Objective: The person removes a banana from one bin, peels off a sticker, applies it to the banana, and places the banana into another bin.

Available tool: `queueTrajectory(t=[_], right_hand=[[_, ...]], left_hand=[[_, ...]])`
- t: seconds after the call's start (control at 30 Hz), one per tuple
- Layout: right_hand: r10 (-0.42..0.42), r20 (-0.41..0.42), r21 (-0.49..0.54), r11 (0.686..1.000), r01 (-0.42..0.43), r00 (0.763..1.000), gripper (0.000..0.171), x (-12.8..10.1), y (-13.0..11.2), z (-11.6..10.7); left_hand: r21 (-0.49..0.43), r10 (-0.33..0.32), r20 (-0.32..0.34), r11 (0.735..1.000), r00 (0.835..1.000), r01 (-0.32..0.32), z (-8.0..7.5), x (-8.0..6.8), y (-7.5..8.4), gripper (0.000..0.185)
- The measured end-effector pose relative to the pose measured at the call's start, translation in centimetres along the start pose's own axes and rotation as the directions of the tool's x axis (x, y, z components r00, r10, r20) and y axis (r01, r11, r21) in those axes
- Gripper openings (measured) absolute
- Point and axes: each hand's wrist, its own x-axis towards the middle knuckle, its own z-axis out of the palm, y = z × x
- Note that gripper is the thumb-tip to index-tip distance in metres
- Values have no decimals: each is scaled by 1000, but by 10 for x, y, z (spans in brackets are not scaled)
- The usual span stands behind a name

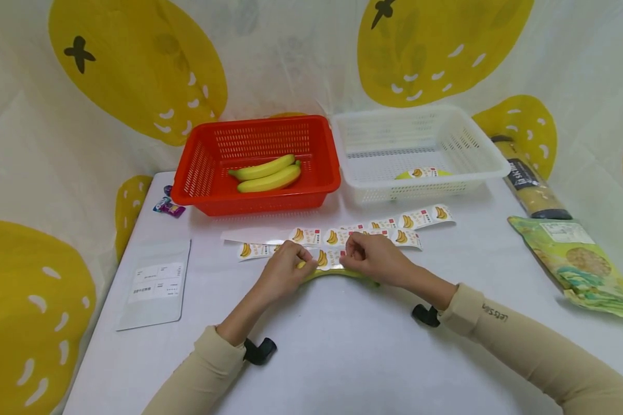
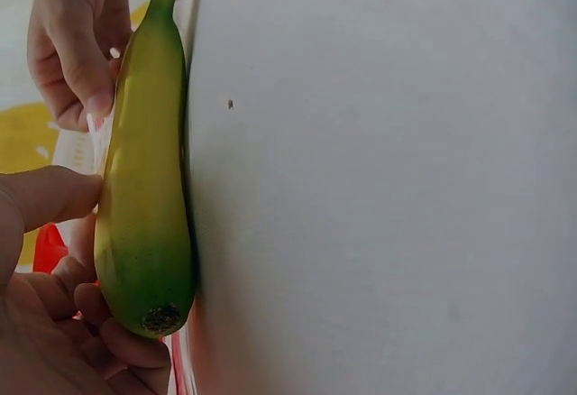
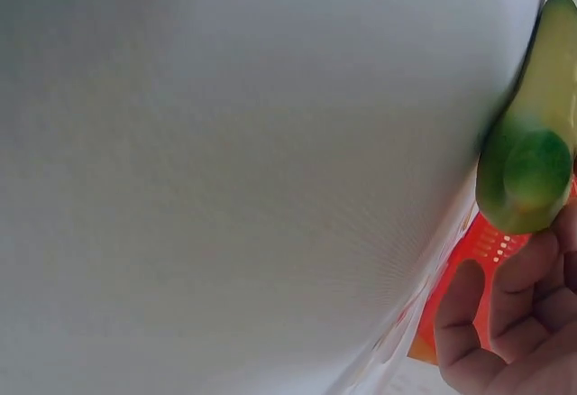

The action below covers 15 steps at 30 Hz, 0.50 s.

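A yellow banana with green ends [image 1: 337,272] lies on the table between the hands. My left hand [image 1: 285,268] holds its left end, the thumb [image 2: 63,195] against the side and curled fingers around the blunt tip. Along the banana's far side stretches a white sticker [image 1: 329,257] with a banana picture. My right hand [image 1: 376,259] pinches the sticker's right edge between thumb and finger; the left wrist view shows that pinch beside the banana. In the right wrist view, other right fingers [image 3: 518,314] are bent near the banana's green end.
Sticker strips [image 1: 415,220] lie just beyond the hands. Behind stand a red basket [image 1: 259,203] with bananas and a white basket [image 1: 420,183] holding a stickered banana. A white pouch [image 1: 158,288] lies left; a green bag [image 1: 576,265] and a noodle-like pack [image 1: 532,184] lie right.
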Motion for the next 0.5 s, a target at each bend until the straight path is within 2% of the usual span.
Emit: queueTrajectory(t=[0.17,0.27,0.43,0.5], right_hand=[[-12,5,-1,1000,12,1000,26,-2,0,-3],[-34,-2,4,999,34,999,27,-2,0,-3],[-125,-12,-30,992,125,992,15,-2,0,-3],[-163,-10,-48,986,163,987,11,-2,0,-2]], left_hand=[[-17,14,-10,1000,1000,-14,-1,1,1,19],[-23,75,-19,997,997,-76,-1,1,-1,25],[14,201,-14,979,979,-201,2,1,-1,25],[42,217,-3,975,976,-217,3,-1,-1,23]])
